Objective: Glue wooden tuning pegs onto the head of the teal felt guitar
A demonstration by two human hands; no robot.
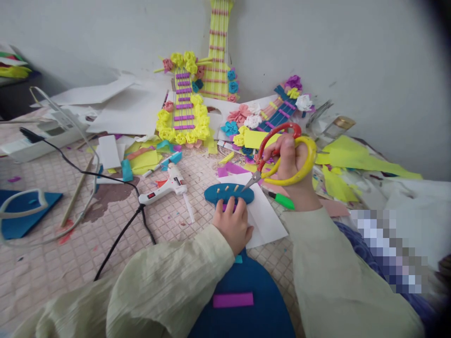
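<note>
A blue guitar-shaped cutout (246, 286) lies at the front, with a purple strip (233, 300) on its body. On its oval head (211, 193) are several small pale pegs. My left hand (233, 223) rests on the cutout just below the head, fingers spread and pressing on it. In my right hand (291, 157) are scissors (307, 162) with red and yellow handles, fingers wrapped round them. Their blade tips point down-left and meet the right part of the oval head. White paper (269, 220) lies under the cutout's neck.
A white glue gun (164, 190) with a black cord lies left of my left hand. Paper guitars with flowers (183, 105) lean by the wall. Yellow scraps (362, 157) are at the right, a power strip (45, 141) at the left. A green-capped pen (284, 201) lies under my right wrist.
</note>
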